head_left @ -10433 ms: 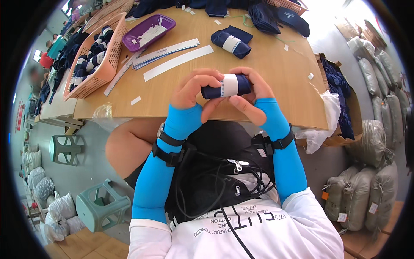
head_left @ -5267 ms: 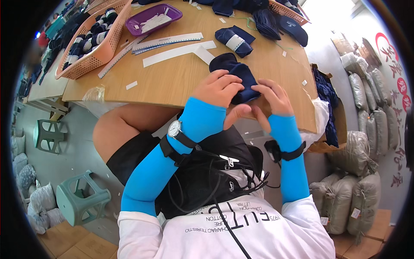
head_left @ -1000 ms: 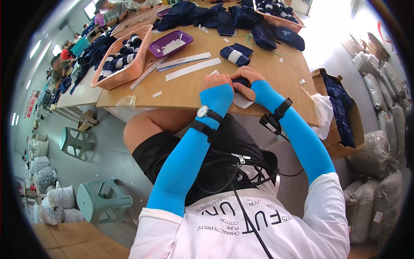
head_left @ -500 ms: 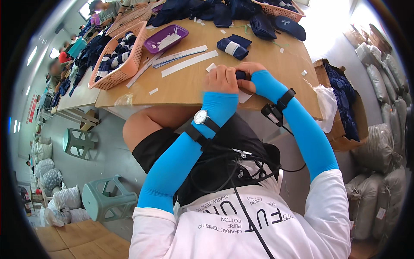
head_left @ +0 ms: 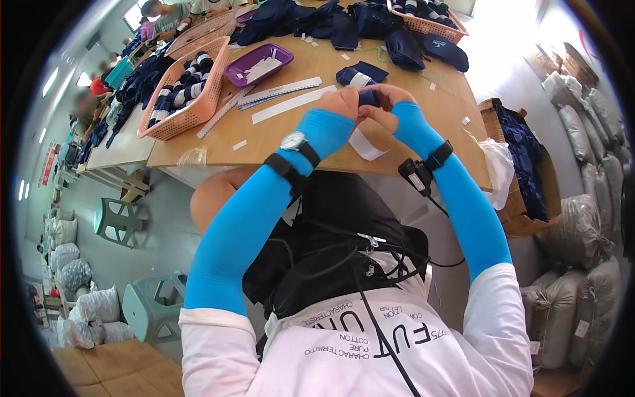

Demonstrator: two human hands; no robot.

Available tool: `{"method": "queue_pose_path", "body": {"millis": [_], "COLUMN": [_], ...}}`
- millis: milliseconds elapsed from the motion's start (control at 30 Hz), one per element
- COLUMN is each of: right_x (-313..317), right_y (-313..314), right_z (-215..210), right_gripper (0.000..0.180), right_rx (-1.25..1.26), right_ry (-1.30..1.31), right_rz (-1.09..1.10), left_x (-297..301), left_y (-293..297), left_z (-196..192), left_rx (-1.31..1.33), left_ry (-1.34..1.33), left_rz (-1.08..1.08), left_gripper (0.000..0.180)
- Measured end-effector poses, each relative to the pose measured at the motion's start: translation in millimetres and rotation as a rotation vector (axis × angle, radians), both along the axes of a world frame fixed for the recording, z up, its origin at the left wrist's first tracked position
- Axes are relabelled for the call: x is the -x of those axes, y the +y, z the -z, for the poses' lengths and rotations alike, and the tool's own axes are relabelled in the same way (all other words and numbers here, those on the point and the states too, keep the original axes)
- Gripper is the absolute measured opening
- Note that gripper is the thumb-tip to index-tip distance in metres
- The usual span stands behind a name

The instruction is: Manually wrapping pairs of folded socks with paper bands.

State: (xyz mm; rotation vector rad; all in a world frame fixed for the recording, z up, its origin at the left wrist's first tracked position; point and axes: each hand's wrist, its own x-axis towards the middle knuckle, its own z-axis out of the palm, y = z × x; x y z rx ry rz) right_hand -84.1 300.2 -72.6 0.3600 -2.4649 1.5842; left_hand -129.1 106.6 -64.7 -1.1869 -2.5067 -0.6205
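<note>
Both hands are closed together on a small navy cloth roll point(head_left: 368, 98) above the table's near edge. My left hand point(head_left: 340, 102) grips its left end and my right hand point(head_left: 391, 104) its right side; the fingers partly cover it. A white paper strip point(head_left: 366, 147) slants down just below the hands and over the table edge; whether it is joined to the roll I cannot tell. Right behind the hands lies a navy cloth bundle point(head_left: 370, 70) with a white band round it. To the left rest long white paper strips point(head_left: 288, 106) and a ruler point(head_left: 281, 91).
A purple tray point(head_left: 286, 55) of small white slips and a pink basket point(head_left: 215, 83) of banded navy rolls stand at left. Navy fabric piles point(head_left: 344, 33) and a visored cap point(head_left: 444, 51) lie at the back. Right of the table point(head_left: 436, 132) is a cardboard box point(head_left: 509, 205) of navy cloth.
Both hands have moved slightly farther over the table with the roll. The white strip below them now shows much more of its length, and the banded bundle is partly hidden behind the hands.
</note>
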Motion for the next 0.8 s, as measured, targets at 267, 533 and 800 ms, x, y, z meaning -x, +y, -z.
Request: {"method": "queue_pose_path", "body": {"millis": [267, 533, 800], "right_x": [-103, -140, -146], "right_y": [-34, -39, -55], "right_z": [-76, -110, -107], "right_gripper": [0.042, 0.033, 0.026], "right_rx": [-0.097, -0.498, -0.437], "right_ry": [0.562, 0.885, 0.834], "right_rz": [0.065, -0.190, 0.025], "left_x": [-107, -159, -165], "left_y": [-50, -70, -77], "left_z": [-95, -92, -99], "left_rx": [-0.353, -0.503, -0.474], "left_ry": [0.166, -0.143, -0.493], "left_rz": [0.160, 0.349, 0.354], "left_gripper": [0.047, 0.053, 0.056]}}
